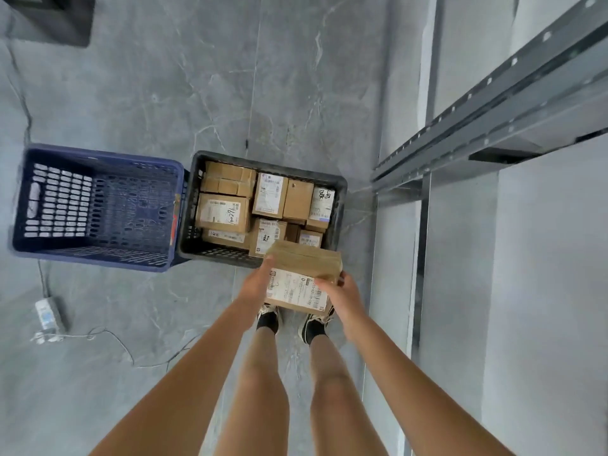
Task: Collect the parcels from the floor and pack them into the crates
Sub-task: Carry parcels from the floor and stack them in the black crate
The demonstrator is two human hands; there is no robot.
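Head view, left hand: our left hand (255,280) clasps the left side of the parcel (304,278), fingers curled over its upper left corner.
Head view, right hand: our right hand (335,286) clasps the opposite side, thumb laid across the shipping label; gripping from both sides keeps the box level, we judge.
Parcel: we hold it in the air above our shoes, just at the near rim of the black crate (194,205), label facing up.
Black crate: we see it packed with labelled cartons set edge to edge, which leaves little free room; the parcel is held over the near right corner, probably the last gap.
Blue crate (98,255): it stands touching the black crate's left wall and holds nothing we can see, so we read it as the next container to fill.
Floor (164,93): we see no other loose parcels; a power strip (49,312) with its cable lies to the left.
Shelving frame (493,103): grey metal rails run along the right, well apart from our hands.
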